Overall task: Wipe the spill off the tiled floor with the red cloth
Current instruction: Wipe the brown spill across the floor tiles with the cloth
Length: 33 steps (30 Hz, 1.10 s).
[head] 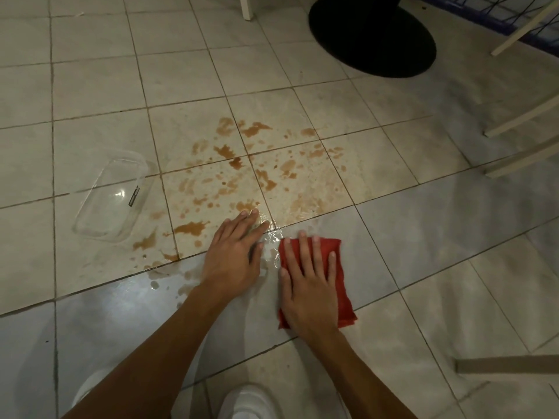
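Observation:
A brown spill (242,173) is spattered in blotches across several pale floor tiles, with a clear wet film at its near edge between my hands. The folded red cloth (343,285) lies flat on the floor at the spill's near right edge. My right hand (308,282) presses down on the cloth with straight, spread fingers. My left hand (234,255) rests flat on the wet tile just left of the cloth, its fingertips touching the edge of the spill.
A clear plastic container (112,196) lies tipped on the floor left of the spill. A round black stand base (372,34) sits at the back right. White furniture legs (520,116) stand at right, another (246,7) at top. My white shoes (248,402) are at the bottom.

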Motion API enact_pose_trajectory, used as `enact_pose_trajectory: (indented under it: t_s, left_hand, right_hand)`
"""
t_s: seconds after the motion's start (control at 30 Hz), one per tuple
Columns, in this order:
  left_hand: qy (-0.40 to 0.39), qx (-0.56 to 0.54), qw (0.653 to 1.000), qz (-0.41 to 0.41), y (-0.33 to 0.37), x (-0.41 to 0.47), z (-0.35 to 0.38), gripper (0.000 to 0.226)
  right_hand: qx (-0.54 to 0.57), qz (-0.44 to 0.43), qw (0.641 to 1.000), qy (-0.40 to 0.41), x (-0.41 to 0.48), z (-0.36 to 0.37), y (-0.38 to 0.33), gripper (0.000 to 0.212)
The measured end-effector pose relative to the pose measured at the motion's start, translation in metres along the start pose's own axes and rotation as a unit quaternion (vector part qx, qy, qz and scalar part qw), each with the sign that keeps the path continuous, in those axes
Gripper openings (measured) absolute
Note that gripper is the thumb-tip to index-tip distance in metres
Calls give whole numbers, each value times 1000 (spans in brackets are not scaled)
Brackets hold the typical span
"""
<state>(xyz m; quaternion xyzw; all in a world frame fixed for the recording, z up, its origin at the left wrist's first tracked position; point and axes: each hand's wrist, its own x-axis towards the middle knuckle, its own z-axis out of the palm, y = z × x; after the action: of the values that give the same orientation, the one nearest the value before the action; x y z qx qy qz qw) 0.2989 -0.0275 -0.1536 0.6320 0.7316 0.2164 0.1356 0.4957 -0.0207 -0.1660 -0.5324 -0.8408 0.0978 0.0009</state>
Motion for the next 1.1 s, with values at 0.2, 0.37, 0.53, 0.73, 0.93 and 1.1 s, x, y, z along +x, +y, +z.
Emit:
enact_pose_trajectory:
  t_s: [0.2, 0.37, 0.53, 0.73, 0.93, 1.1]
  left_hand:
    - [-16, 10, 1000, 13, -8, 0, -5, 47]
    - [-18, 13, 1000, -6, -4, -1, -4, 48]
    - [-21, 23, 999, 8, -12, -3, -6, 48]
    - [-8, 31, 999, -4, -23, -10, -10, 49]
    - [-5, 17, 1000, 0, -22, -10, -11, 49]
    - [-11, 17, 1000, -4, -22, -8, -13, 49]
  right_hand:
    - [-12, -19, 1000, 5, -27, 1, 34, 64]
    - [-8, 60, 998, -2, 12, -4, 4, 67]
    - [-10, -133, 991, -16, -27, 3, 16, 62]
    - [5, -19, 1000, -20, -1, -7, 27, 64]
    - [-31, -233, 971, -38, -18, 1, 23, 62]
    - [-29, -150, 988, -34, -13, -8, 51, 61]
